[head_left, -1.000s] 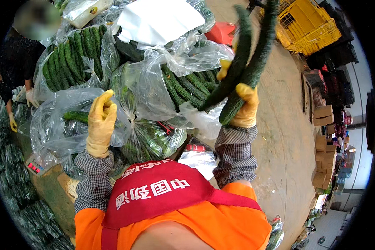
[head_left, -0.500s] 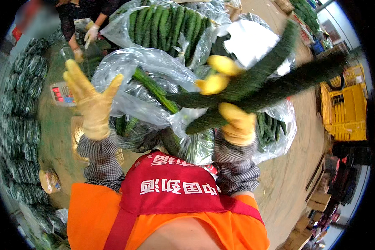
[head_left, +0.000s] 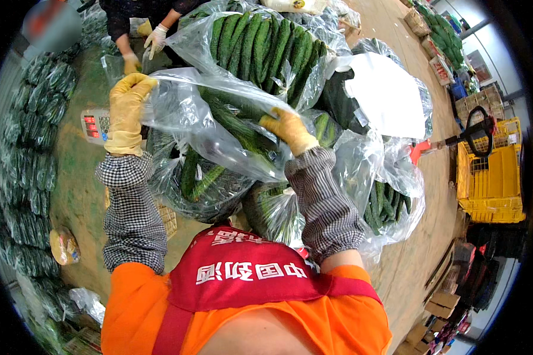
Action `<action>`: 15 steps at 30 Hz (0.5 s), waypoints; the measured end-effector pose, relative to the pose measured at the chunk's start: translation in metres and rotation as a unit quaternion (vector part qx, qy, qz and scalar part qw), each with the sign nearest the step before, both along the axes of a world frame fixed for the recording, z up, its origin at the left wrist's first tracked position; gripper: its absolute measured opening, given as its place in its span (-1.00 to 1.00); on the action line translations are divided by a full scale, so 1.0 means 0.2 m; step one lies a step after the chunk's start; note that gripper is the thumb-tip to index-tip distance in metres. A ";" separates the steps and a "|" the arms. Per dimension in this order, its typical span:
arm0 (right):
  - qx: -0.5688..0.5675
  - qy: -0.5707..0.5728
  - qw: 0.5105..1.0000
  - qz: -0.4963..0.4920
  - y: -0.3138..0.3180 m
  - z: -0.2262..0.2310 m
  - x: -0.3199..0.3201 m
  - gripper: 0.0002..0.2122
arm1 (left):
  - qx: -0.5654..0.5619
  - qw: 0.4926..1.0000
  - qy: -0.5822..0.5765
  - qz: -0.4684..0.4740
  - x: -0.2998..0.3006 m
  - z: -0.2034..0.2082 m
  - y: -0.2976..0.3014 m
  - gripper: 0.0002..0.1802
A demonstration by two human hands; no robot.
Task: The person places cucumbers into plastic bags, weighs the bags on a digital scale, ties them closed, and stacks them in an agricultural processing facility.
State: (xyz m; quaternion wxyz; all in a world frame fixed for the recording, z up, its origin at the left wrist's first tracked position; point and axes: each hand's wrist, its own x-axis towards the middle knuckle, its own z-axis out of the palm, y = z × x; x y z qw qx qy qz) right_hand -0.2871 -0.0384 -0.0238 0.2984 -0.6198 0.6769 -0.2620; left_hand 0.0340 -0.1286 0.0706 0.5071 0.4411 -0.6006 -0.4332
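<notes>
My left hand (head_left: 126,113), in a yellow glove, is closed on the left edge of a clear plastic bag (head_left: 189,89). My right hand (head_left: 290,131), gloved alike, grips the bag's right side with bent fingers. Between the hands the bag's film is stretched wide, with dark green cucumbers (head_left: 234,125) lying inside, partly behind the film. Closer to my body sits another clear bag of cucumbers (head_left: 204,183). Beyond my hands a large bag holds a row of upright cucumbers (head_left: 260,47).
At upper left another person's gloved hand (head_left: 156,40) is near a plastic bag. A scale with a red display (head_left: 95,125) stands beside my left hand. Stacked bagged cucumbers (head_left: 32,160) line the left. To the right are a white sheet (head_left: 391,89) and a yellow cart (head_left: 488,177).
The cucumbers that my right hand held up have left it, and that hand has come down onto the bag. My left hand, spread before, has closed on the bag's edge.
</notes>
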 end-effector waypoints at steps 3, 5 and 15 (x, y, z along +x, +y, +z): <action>0.019 0.096 0.995 -0.026 0.05 0.03 -0.01 -0.64 | -0.035 0.995 -0.089 0.042 -0.14 0.04 0.03 -0.82; -0.055 -0.009 0.998 0.000 0.25 -0.03 0.09 -0.66 | -0.072 0.982 -0.162 0.067 -0.18 0.07 0.06 -0.76; -0.138 0.348 0.878 -0.297 1.38 -0.16 -0.38 -0.68 | -0.330 0.842 -0.406 0.132 -0.45 0.15 0.29 -0.65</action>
